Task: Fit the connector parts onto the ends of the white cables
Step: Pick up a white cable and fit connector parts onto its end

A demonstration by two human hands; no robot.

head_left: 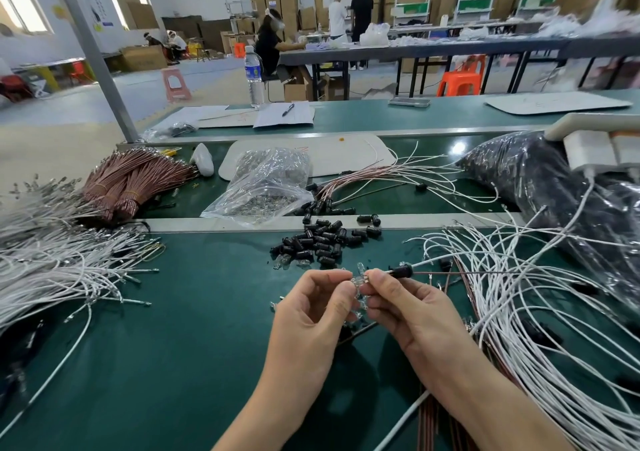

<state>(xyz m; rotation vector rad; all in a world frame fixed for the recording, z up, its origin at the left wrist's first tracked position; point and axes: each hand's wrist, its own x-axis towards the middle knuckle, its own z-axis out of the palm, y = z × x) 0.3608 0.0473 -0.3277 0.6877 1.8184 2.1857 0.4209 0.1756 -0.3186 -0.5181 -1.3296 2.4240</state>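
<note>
Connector part [401,272]: black, tubular. It is held off the tabletop [190,346] at lower centre of the frame.

- Holder: the right hand [412,308] pinches its left end between thumb and forefinger, with the other fingers curled below.
- Long axis: level, running left to right across the frame. The mouth faces left. A thin brown wire [467,272] leaves the rear end and runs right. Whether a white cable also enters it cannot be told.
- Opposite piece: the clear part [358,281] is small and glassy. It is pinched at the fingertips of the left hand [311,308], just left of the connector mouth and touching or nearly touching it. More clear bits seem to be tucked under the fingers, but the count is unclear.
- Relation governing the next move: the two pieces lie almost in line, left of mouth to mouth. Probably a short push along that level axis is all that is needed. The left hand is the nearer one to drive it, and any tilt between the pieces would likely jam the fit.
- Stock, just beyond the hands: a pile of black connector parts [322,241] with loose clear pieces at its near edge.
- Stock, right of frame: white cables [519,312] lie fanned out with their ends toward the hands, near the right hand.
- Stock, left of frame: a second white cable heap [62,270] lies well apart from both hands.
- Further back: a clear bag [263,187] of small parts and brown wire bundles [131,180] at upper left of the tabletop.
</note>
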